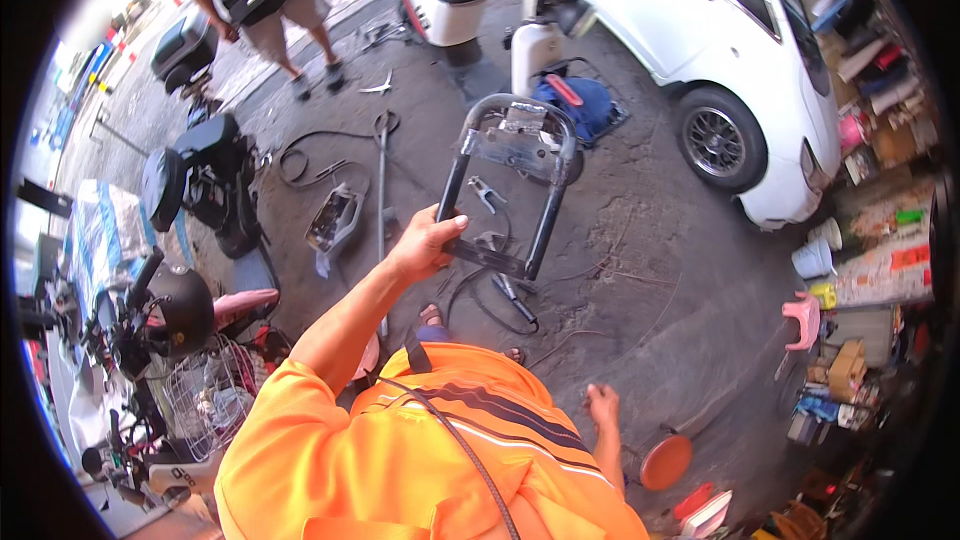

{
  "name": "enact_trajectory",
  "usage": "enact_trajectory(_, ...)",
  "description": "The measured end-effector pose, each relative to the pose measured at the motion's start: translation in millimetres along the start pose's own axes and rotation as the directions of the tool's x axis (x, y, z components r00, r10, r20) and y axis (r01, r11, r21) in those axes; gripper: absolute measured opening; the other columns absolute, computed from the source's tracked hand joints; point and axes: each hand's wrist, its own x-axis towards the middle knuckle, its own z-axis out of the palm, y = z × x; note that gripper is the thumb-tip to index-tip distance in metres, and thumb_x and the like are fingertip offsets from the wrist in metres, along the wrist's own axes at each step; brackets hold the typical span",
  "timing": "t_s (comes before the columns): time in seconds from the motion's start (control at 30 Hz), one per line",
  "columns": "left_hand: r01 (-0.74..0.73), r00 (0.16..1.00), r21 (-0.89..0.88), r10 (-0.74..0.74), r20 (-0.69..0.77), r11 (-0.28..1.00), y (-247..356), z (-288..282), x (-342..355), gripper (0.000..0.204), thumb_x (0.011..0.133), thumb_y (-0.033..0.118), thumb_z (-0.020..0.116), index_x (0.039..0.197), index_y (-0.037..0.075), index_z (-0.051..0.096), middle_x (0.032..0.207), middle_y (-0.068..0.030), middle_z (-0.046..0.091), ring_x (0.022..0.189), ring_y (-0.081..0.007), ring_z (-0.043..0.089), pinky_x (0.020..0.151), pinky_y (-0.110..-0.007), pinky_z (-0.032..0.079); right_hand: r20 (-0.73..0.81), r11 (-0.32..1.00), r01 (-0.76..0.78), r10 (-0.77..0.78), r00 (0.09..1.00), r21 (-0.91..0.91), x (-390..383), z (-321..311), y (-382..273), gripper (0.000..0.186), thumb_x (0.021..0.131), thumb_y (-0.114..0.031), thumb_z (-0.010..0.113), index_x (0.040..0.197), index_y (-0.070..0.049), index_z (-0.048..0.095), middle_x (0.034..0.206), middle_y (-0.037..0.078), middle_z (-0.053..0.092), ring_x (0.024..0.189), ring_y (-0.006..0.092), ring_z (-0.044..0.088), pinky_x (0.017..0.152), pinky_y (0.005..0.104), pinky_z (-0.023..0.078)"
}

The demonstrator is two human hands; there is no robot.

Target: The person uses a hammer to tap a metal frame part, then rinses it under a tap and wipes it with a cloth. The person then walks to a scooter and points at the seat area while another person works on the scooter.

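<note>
Holding up a black metal frame (459,180) by one side bar, low down, with the left grip (425,248) wrapped around it. Held out in front of the orange shirt (470,420), up above the dark floor (640,240). Held on one side only, so could tip or twist from the weight of the far side. Could slip out and land on the foot (431,316) down below. Hanging low on the right: the right grip (601,405), a bit curled and well apart from the frame; cannot tell for sure about anything tucked inside. Not helping with the weight, so less able to stop a sudden twist. Could get scratched by a rough edge, with no glove on. Cannot tell about heat in the metal; if hot, could burn bare skin. Could trip on the black cable (459,292) curled near the feet, or on the dark stick-shaped tool (515,302) close by, from looking only at the frame. Could step on the long metal pole (382,190) and roll, or kick the metal clamp (487,192). Could bang the white car (640,0), up ahead on the right, by walking that way and swinging too wide.
</note>
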Motion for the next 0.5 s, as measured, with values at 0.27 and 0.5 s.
enact_trajectory(0.27,0.162,0.945,-0.214,-0.089,0.315,0.963,-64.0,156.8,30.2,0.023,0.089,0.031,0.064,0.083,0.012,0.051,0.066,0.0026,0.044,0.043,-0.0059,0.033,0.036,-0.021,0.021,0.07,0.666,0.746,-0.745,0.663,0.026,-48.8,-54.6,-169.7,0.036,0.087,-0.016,0.065,0.117,0.002,0.056,0.101,0.011,0.063,0.089,0.0162,0.062,0.076,0.0279,0.05)
enact_trajectory(0.5,0.726,0.56,-0.175,-0.423,0.713,0.665,-142.6,276.6,52.4,0.036,0.094,0.039,0.052,0.072,0.01,0.051,0.055,0.0031,0.039,0.041,-0.0055,0.032,0.037,-0.021,0.023,-0.225,0.381,0.914,-0.911,0.346,-0.137,-98.0,-100.5,-216.7,0.048,0.082,-0.015,0.067,0.122,0.002,0.049,0.106,0.017,0.057,0.089,0.0279,0.06,0.077,0.0362,0.05)
